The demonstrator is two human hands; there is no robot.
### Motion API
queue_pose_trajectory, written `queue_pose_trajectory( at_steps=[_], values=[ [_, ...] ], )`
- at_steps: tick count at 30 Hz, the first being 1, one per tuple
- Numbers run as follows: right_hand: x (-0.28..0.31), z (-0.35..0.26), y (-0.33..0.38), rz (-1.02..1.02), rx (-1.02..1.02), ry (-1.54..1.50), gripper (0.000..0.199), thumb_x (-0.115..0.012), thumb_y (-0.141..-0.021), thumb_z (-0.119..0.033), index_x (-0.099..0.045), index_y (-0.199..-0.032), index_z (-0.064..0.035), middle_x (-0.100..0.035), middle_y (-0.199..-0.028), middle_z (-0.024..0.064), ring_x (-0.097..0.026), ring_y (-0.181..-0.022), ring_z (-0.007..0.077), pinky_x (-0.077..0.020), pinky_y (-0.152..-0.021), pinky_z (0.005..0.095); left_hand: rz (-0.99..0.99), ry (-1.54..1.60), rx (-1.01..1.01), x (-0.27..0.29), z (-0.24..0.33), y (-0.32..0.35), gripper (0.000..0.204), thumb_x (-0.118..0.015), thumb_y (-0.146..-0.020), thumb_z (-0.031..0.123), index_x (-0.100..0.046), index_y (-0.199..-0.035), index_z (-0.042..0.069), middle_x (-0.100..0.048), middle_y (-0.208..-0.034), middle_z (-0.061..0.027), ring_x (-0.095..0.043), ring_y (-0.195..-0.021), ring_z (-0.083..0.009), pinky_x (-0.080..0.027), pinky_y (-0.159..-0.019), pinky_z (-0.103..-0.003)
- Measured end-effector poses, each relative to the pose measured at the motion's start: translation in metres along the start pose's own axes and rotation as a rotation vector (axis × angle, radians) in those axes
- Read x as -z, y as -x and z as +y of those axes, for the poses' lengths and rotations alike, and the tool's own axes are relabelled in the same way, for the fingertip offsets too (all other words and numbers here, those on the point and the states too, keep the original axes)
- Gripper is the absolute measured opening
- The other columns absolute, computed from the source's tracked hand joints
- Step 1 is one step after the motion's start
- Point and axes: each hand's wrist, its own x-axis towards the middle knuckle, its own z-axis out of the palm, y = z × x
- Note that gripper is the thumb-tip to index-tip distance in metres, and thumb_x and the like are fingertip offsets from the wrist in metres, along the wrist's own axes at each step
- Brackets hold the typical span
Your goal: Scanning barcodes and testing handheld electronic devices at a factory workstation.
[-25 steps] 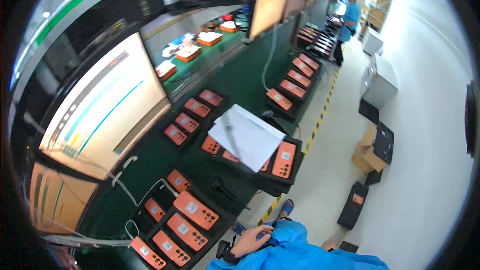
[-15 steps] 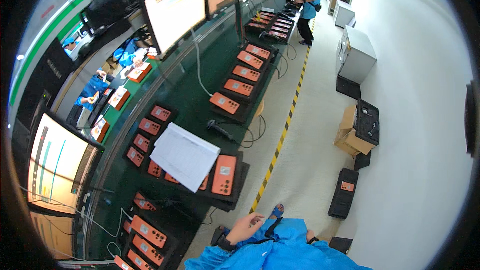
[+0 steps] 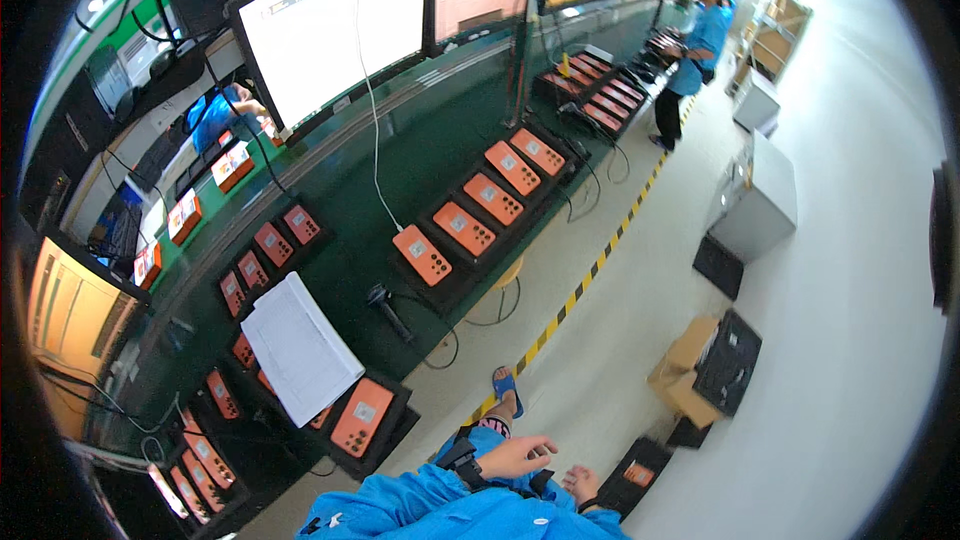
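My left hand [image 3: 515,458] hangs in front of my blue smock at the bottom edge, fingers spread and holding nothing, with a black strap at its wrist. Just to its right, my right hand [image 3: 580,483] is partly hidden by the sleeve and also holds nothing. Neither hand touches the bench. Nearest to them is an orange keypad device [image 3: 362,416] in a black tray, beside a white sheet of paper [image 3: 300,345] lying over other devices. My foot in a blue sandal [image 3: 506,389] stands by the striped floor tape [image 3: 580,290].
The long green bench [image 3: 400,160] carries rows of orange devices [image 3: 465,228], a black handheld scanner [image 3: 385,302] and large monitors [image 3: 335,25]. A person in blue [image 3: 700,40] works far down the aisle. A grey cabinet [image 3: 755,205], a cardboard box [image 3: 685,370] and black trays [image 3: 728,360] stand on the floor at right.
The view has swung along the bench: the white sheet and its tray slid toward the lower left and more devices came into sight. Both hands now show below.
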Motion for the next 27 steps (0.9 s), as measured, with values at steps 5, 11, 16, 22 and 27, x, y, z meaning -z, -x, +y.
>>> queue_pose_trajectory(
  at_steps=[5,11,16,22,27],
  values=[
    [0.048,0.005,-0.127,-0.274,0.302,0.734,0.019,-0.056,-0.089,-0.02,-0.055,-0.1,-0.0039,-0.063,-0.082,0.0093,-0.061,-0.066,0.019,-0.0476,-0.051,0.0304,0.08,0.198,0.105,0.062,-0.01,-0.1,0.03,-0.055,-0.091,0.023,-0.056,-0.116,0.006,-0.064,-0.098,-0.0086,-0.06,-0.089,-0.0154,-0.048,-0.079,-0.029],
    [0.09,-0.148,-0.273,-0.245,0.374,0.909,0.02,-0.058,-0.088,-0.024,-0.057,-0.099,-0.0071,-0.064,-0.086,0.0091,-0.063,-0.072,0.0239,-0.0517,-0.057,0.0354,0.652,0.729,0.245,0.152,-0.011,-0.15,0.024,-0.057,-0.09,0.015,-0.057,-0.112,0.006,-0.064,-0.094,-0.0064,-0.058,-0.08,-0.0132,-0.049,-0.07,-0.028],
    [-0.047,-0.352,-0.296,-0.141,0.143,0.349,0.019,-0.054,-0.089,-0.022,-0.056,-0.1,-0.0059,-0.063,-0.086,0.0086,-0.062,-0.067,0.0184,-0.0476,-0.05,0.0296,1.011,0.678,0.179,0.228,-0.031,-0.175,0.023,-0.058,-0.088,0.011,-0.057,-0.109,0.003,-0.064,-0.089,-0.0059,-0.059,-0.074,-0.0139,-0.048,-0.061,-0.028],
    [-0.279,-0.535,-0.249,-0.598,0.516,0.433,0.022,-0.053,-0.093,-0.023,-0.056,-0.103,-0.0038,-0.062,-0.088,0.0054,-0.059,-0.07,0.013,-0.0458,-0.057,0.0241,1.605,0.125,0.71,0.265,-0.064,-0.207,0.047,-0.066,-0.074,0.017,-0.05,-0.118,0.005,-0.057,-0.105,-0.0183,-0.059,-0.092,-0.0303,-0.048,-0.082,-0.038],
    [-0.43,-0.598,-0.25,-0.916,0.87,0.645,0.025,-0.053,-0.093,-0.025,-0.056,-0.105,-0.0033,-0.06,-0.097,0.0048,-0.058,-0.078,0.0127,-0.0454,-0.062,0.025,1.656,0.056,0.986,0.275,-0.061,-0.238,0.062,-0.067,-0.071,0.019,-0.038,-0.124,0.006,-0.05,-0.112,-0.0275,-0.053,-0.101,-0.0441,-0.044,-0.088,-0.048]
  ],
)
